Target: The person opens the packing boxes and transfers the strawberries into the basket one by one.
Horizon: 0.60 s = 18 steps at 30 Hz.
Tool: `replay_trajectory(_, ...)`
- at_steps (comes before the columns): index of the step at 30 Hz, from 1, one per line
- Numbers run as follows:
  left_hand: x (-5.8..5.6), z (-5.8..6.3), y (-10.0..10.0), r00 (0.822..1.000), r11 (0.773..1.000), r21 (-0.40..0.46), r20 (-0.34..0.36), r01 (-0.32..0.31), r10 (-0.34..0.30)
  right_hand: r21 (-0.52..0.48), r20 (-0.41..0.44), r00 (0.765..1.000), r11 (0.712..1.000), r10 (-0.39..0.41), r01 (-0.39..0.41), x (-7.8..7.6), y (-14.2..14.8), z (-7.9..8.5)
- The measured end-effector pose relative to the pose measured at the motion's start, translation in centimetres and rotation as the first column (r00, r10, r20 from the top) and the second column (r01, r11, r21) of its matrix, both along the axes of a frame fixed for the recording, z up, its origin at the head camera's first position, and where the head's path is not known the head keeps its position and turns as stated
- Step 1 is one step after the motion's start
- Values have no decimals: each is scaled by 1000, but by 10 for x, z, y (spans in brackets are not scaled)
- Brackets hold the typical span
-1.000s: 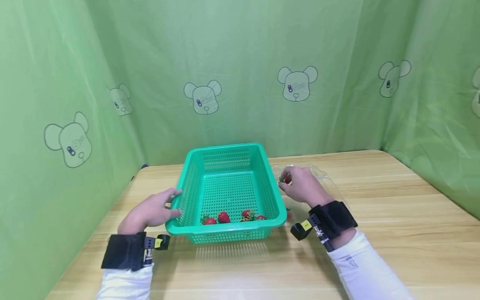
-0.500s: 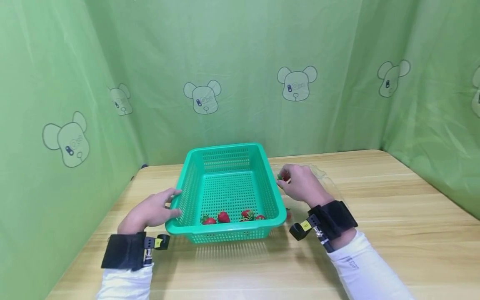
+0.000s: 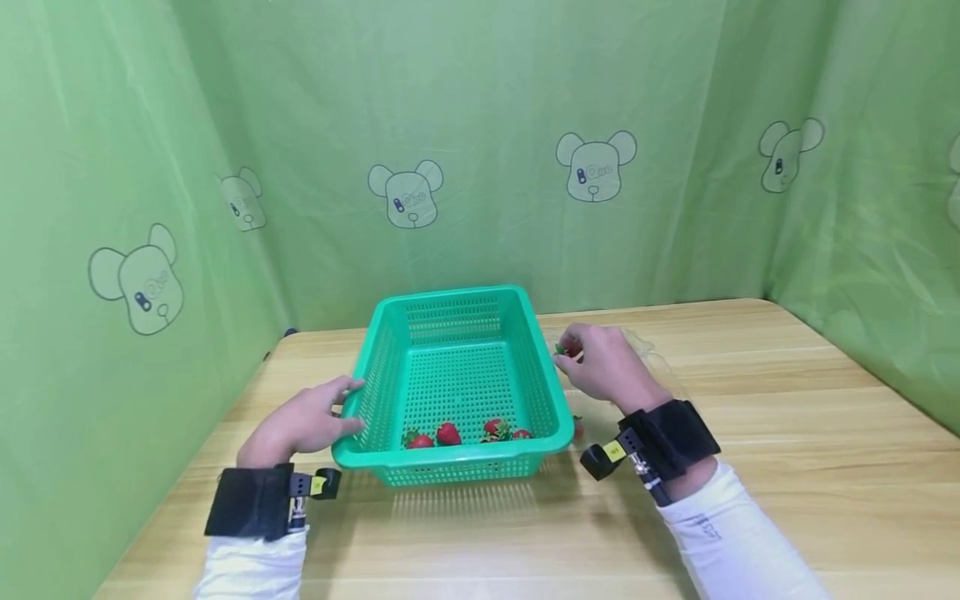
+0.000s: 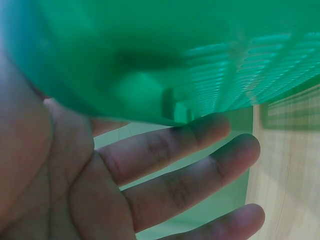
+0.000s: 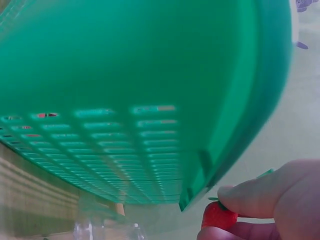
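Note:
A green perforated plastic basket [image 3: 457, 458] stands on the table, with several red strawberries [image 3: 447, 433] gathered along its near end. At its left side my left hand [image 3: 307, 417] grips the rim. The thumb reaches over the edge, while the other fingers [image 4: 190, 190] extend beneath the rim in the left wrist view. Just beyond the basket's right side, my right hand [image 3: 603, 362] pinches a strawberry [image 5: 219, 216] between thumb and fingers, its green leaves near the thumb tip. Another strawberry [image 3: 577, 427] lies to the right of the basket, partly hidden by the rim.
A clear plastic container [image 3: 663, 371] sits right of the basket, mostly hidden by the right hand and forearm. Wooden tabletop [image 3: 810, 450] extends to the right and front. A green curtain [image 3: 480, 242] with bear-head drawings surrounds the table's back and sides.
My right hand has risen slightly with the strawberry in its fingers. The left hand and the basket have stayed in place.

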<state>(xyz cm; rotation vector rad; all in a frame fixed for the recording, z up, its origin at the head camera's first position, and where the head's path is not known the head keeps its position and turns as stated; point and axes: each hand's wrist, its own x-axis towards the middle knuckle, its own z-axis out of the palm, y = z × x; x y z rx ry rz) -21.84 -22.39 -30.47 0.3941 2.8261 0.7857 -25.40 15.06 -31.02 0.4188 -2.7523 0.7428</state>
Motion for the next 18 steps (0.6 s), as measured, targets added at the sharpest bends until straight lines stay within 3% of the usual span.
replay_trajectory(9, 0, 1, 0, 1000, 1000, 0, -2, 5, -5, 8, -47, 999, 1000, 7, -7, 3, -3, 5)
replay_trajectory(18, 1, 1, 1, 1000, 1000, -8, -1, 2, -2, -5, -41, 999, 1000, 8, -8, 9, -7, 10)
